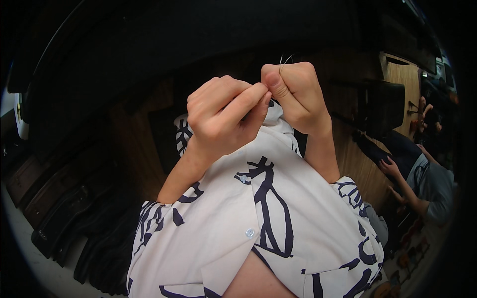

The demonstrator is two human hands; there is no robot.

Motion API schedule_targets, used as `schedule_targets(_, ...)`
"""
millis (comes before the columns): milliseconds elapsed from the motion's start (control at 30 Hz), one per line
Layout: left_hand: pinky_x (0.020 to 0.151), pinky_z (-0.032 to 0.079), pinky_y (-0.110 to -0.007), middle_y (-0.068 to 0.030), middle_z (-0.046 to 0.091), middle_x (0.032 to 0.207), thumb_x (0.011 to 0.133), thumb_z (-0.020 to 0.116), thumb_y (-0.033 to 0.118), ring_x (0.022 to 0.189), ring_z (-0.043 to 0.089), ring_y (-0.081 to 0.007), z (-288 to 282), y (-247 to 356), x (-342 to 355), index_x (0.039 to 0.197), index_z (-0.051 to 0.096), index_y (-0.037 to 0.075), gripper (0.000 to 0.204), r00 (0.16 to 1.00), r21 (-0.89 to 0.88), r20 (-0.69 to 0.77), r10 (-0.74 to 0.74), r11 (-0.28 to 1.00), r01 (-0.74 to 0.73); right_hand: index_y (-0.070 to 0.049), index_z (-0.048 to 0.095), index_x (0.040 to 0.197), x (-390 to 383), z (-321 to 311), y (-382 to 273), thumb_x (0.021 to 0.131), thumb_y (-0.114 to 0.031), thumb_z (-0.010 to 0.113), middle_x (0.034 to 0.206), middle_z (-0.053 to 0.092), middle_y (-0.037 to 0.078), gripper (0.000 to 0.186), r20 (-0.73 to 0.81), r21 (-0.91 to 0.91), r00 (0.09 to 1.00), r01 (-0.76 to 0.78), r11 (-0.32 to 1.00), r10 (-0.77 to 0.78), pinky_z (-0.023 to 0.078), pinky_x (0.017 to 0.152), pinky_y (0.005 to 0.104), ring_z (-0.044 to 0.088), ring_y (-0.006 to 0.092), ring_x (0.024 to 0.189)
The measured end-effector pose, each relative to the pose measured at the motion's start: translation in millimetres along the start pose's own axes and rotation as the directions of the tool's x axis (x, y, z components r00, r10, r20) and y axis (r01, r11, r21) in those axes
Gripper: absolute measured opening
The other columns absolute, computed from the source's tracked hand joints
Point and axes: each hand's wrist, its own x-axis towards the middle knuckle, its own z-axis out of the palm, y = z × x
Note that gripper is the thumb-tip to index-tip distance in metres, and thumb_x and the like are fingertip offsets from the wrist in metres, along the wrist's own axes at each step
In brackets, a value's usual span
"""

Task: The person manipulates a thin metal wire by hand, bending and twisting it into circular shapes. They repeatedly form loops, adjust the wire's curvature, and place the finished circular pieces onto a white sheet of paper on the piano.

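Note:
My left hand (pixel 223 111) is curled closed, its index fingertip and thumb pinched against my right hand; whatever is between them is too small or hidden to name. My right hand (pixel 295 97) forms a fist with its thumb pressed on the curled index finger, gripping thin pale strands (pixel 282 60) that loop up above the knuckles. Both hands are raised in front of the white shirt (pixel 223 228) with black line patterns that I wear.
A large dark surface (pixel 208 22) spans the top. Several black cases (pixel 57 223) line the lower left. On the right are a dark seat (pixel 382 109), another person (pixel 422 184) in a grey top on the wooden floor (pixel 129 129), and further people partly visible behind.

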Motion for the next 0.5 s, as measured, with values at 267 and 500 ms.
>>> schedule_targets(267,0.069,0.056,-0.025,-0.0205,0.065,0.11,0.087,0.069,0.003,0.077,0.069,-0.0202,2,-17,7,0.086,0.071,0.0,0.004,0.998,-0.319,0.065,0.002,0.948,0.019,-0.003,0.047,0.055,-3,7,23,0.096,-0.029,0.05,0.048,0.035,0.004,0.049,0.265,0.49,0.952,0.005,0.871,-0.155,0.025,0.043,0.0312,0.031,0.016,0.042)
schedule_targets(500,0.07,0.048,-0.023,-0.0105,0.067,0.095,0.101,0.056,0.011,0.078,0.062,-0.0134,-7,-12,0,0.097,0.065,0.0,0.015,0.898,-0.476,0.286,-0.335,0.763,0.437,-0.006,0.043,0.054,-1,8,25,0.096,-0.024,0.053,0.049,0.031,0.0,0.047,0.255,0.616,0.962,-0.081,0.784,-0.101,0.021,0.045,0.0301,0.025,0.012,0.045)
